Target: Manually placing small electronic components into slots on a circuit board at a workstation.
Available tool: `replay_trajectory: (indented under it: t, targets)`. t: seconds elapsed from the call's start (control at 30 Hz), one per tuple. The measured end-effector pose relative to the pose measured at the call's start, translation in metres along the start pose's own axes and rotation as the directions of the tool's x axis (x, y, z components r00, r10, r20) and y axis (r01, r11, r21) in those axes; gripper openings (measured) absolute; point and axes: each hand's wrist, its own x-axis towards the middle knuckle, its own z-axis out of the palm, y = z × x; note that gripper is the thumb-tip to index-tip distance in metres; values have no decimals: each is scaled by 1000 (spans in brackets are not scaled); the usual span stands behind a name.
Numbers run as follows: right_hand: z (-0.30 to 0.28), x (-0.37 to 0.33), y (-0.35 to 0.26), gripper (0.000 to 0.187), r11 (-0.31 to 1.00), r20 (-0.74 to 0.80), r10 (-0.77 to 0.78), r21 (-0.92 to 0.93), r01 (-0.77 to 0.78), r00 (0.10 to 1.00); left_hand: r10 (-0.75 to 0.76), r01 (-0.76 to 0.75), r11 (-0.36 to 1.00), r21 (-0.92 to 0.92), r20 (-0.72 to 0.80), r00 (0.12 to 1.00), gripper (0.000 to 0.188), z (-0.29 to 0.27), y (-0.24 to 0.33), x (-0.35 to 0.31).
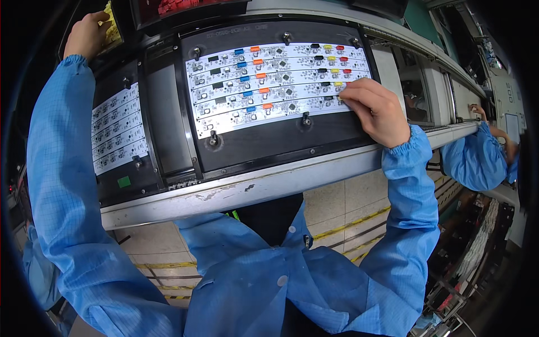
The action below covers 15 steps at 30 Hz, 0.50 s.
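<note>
- While its thumb and fingertips draw close together, the right hand (377, 112) sits at the right end of the lowest board, right of the frame's centre; a bit of yellow shows at the fingertips, but I cannot tell whether it is pinched or already seated.
- Directly under and to the left of those fingertips lie the white circuit boards (303, 77), five long strips stacked in the upper middle, with the lowest one's right end partly covered by the hand.
- Along the strips run columns of blue, orange, black, yellow and red connectors.
- At the upper left, the left hand (85, 35) curls its fingers at a bin of yellow parts (114, 23); whether it holds one I cannot tell.
- Around the strips is a dark carrier plate (264, 145) with black knobs.
- Further left lies a second set of boards (119, 130).
- Red parts (177, 5) fill a container at the top edge.
- At the right edge, a co-worker's blue sleeve (476, 160) shows.
</note>
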Motion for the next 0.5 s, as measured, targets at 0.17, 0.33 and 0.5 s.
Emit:
replay_trajectory:
  t: [0.17, 0.33, 0.5]
  targets:
    - [4, 1, 1, 15, 998, -12, 55, 30, -55, 998, -2, 2, 1000, -27, -5, 1000, 33, 0, -6, -2]
    - [4, 0, -2, 13, 998, -47, 66, 5, -66, 997, -17, 17, 1000, 19, -13, 1000, 34, -5, 6, -7]
    - [5, -1, -4, 13, 995, -74, 95, 0, -95, 993, -145, 90, 979, -185, -311, 939, 41, -28, -6, -7]
